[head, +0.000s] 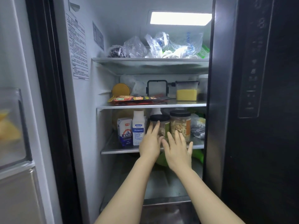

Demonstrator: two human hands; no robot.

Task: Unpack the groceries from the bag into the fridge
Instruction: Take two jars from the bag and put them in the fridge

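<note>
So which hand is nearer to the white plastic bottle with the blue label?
Left. The left hand is just right of the white plastic bottle with the blue label; the right hand is farther right.

The fridge interior is lit by a glaring ceiling panel [180, 18]; the lower shelves are dimmed, the door bin [11, 125] at left is blurred, edges bowed.

Printed text, none legible: sticker [77, 47] on fridge wall, milk carton [125, 131], white bottle [138, 128], red packet [137, 99]. Characters too blurred to read.
</note>
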